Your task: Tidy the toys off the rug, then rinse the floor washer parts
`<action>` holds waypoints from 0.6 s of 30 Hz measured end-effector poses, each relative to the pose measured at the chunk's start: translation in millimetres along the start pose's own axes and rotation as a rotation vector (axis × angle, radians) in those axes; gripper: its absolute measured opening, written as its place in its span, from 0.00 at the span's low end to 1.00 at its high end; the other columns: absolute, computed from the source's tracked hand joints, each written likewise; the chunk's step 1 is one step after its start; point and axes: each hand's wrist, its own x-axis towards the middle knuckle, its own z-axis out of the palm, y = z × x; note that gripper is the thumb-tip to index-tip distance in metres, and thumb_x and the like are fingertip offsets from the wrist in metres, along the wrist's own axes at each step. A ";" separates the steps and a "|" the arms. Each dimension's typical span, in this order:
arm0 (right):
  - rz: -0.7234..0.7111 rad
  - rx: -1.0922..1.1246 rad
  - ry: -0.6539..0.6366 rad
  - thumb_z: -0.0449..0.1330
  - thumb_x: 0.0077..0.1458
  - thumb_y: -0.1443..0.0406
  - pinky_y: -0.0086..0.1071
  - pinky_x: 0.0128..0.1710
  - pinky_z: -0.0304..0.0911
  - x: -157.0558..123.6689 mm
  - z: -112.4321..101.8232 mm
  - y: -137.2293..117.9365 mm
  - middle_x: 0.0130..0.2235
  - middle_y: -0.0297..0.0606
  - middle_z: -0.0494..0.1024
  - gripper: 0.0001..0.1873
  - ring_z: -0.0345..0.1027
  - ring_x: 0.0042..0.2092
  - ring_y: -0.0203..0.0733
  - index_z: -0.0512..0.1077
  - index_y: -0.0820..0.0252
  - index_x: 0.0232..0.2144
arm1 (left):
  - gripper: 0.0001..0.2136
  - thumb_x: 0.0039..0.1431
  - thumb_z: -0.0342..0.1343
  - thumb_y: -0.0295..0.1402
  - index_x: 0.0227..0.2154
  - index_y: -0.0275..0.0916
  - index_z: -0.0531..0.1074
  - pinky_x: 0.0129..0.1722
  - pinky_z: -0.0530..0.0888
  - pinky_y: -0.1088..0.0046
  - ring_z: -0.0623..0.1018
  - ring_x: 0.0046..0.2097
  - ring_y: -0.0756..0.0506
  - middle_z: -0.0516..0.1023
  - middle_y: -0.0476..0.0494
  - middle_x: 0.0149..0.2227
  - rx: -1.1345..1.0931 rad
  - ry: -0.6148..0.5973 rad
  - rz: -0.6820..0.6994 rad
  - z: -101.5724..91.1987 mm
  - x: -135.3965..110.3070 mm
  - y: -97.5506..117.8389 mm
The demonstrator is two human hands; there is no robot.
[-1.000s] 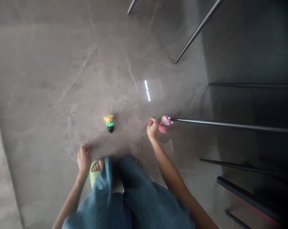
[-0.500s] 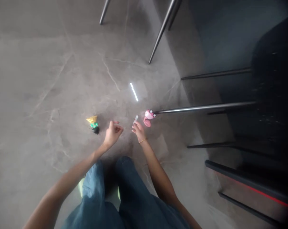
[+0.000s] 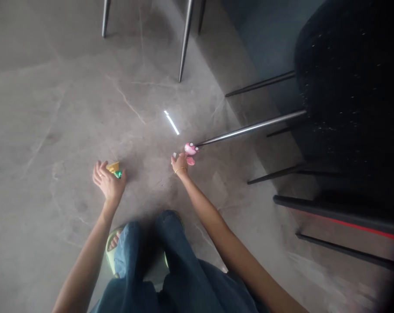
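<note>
My left hand is over the small yellow, green and black toy figure on the floor, its fingers spread and thumb apart. The hand hides the figure's black end; whether it touches the figure I cannot tell. Close to the chair leg, my right hand has its fingers closed round a small white piece, whose kind is unclear. Just beyond that hand lies a pink toy with two round eyes and a separate-looking pink lower part.
A slim metal leg slants down from a dark chair seat to the pink toy. More metal legs stand at the top. A black bar crosses the right side. Bright light streaks reflect on the grey floor.
My left hand has moved left from the middle of the floor and opened over the toy figure. My right hand stays near the pink toy with the white piece. The view has shifted.
</note>
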 end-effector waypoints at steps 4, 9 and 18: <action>-0.121 -0.274 -0.042 0.52 0.62 0.67 0.38 0.53 0.61 -1.2 15.1 -5.6 0.46 0.53 0.74 0.10 0.66 0.51 0.48 0.71 0.65 0.41 | 0.41 0.45 0.64 0.35 0.61 0.31 0.53 0.61 0.63 0.45 0.62 0.64 0.28 0.60 0.22 0.62 -0.071 -0.108 -0.124 4.7 3.0 -14.2; -0.173 -0.381 -0.115 0.49 0.63 0.73 0.37 0.52 0.62 -0.5 10.7 -9.5 0.44 0.54 0.75 0.13 0.67 0.49 0.47 0.73 0.68 0.42 | 0.40 0.43 0.60 0.28 0.61 0.31 0.52 0.57 0.68 0.47 0.64 0.62 0.30 0.60 0.23 0.59 -0.179 -0.130 -0.082 18.1 4.2 -11.6; -0.065 -0.045 -0.163 0.48 0.63 0.75 0.40 0.55 0.62 0.8 3.0 -11.7 0.46 0.55 0.75 0.11 0.67 0.53 0.48 0.69 0.72 0.42 | 0.45 0.42 0.59 0.28 0.64 0.34 0.45 0.50 0.73 0.57 0.73 0.49 0.40 0.67 0.31 0.53 -0.385 -0.526 0.339 42.2 61.8 67.9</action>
